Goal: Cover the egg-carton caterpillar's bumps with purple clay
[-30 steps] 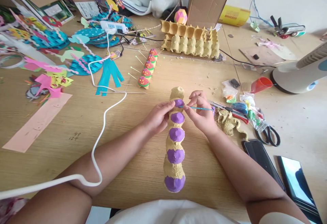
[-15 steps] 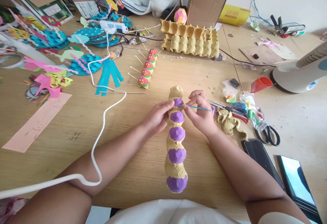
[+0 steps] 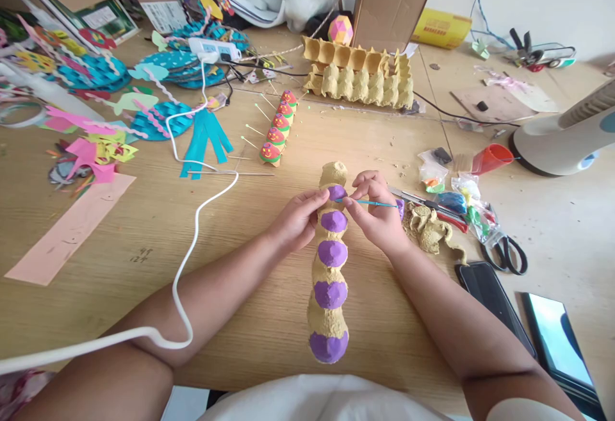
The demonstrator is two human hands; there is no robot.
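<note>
A strip of egg carton cups [image 3: 329,325] runs away from me, with purple clay caps on all but the farthest cup. My left hand [image 3: 300,219] grips its far part from the left, thumb against the second cup from the far end. In my right hand [image 3: 375,209] a thin blue modelling tool [image 3: 382,203] is pinched, its tip at the purple clay [image 3: 337,193] on that same cup. A bit of purple clay [image 3: 400,208] shows just right of the right hand. Farther off stands a finished-looking caterpillar [image 3: 278,127] of egg cups with red and green clay.
Right: egg carton scraps [image 3: 427,229], a cutter knife [image 3: 416,198], scissors [image 3: 504,255], clay bags [image 3: 451,202], two phones [image 3: 485,286]. Back: egg cartons [image 3: 365,84], cardboard box [image 3: 396,4]. Left: a white cable [image 3: 195,235], a pink paper strip [image 3: 72,229], blue paper crafts [image 3: 161,120].
The near end of the egg carton strip has swung slightly left. Both hands keep nearly the same place, with the blue tool still at the purple clay.
</note>
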